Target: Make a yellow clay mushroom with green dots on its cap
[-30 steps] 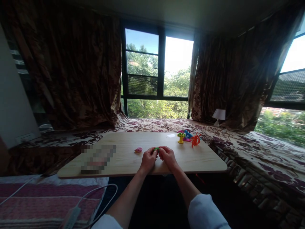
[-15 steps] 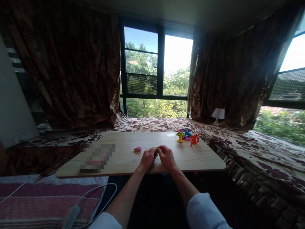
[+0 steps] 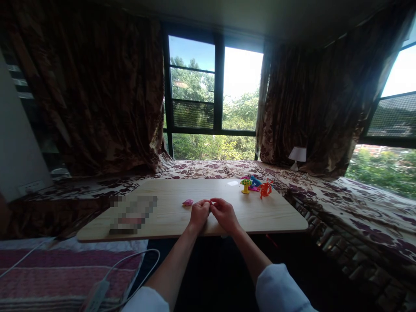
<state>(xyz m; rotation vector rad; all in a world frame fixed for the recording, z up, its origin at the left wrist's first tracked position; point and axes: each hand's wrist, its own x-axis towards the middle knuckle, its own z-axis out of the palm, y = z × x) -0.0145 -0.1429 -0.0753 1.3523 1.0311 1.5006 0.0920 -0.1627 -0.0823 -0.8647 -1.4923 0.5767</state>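
My left hand (image 3: 200, 214) is closed, its fingers curled in above the wooden table (image 3: 162, 190). Fingertips of my right hand (image 3: 225, 214) are pinched together and meet the left hand's thumb side. Whatever lies between the two hands is hidden by the fingers. Just left of my left hand rests a small pink lump, clay-like in look (image 3: 187, 202). Farther off to the right stand a yellow tree-shaped figure with a green-dotted top (image 3: 245, 186) and an orange many-armed figure (image 3: 265, 189). Behind them are blue (image 3: 255, 181) and magenta pieces, partly covered.
A pixelated flat item (image 3: 133, 215) lies on the table's left side. Near the back edge is a white patch (image 3: 232, 183). A small white lamp (image 3: 297, 157) stands on the flowered ledge. At lower left, a power strip with a cord (image 3: 97, 294) rests on striped bedding.
The green bit that showed between my fingertips is now out of sight. My right fingers have shifted slightly left, and my left hand has curled more. The figures have stayed put.
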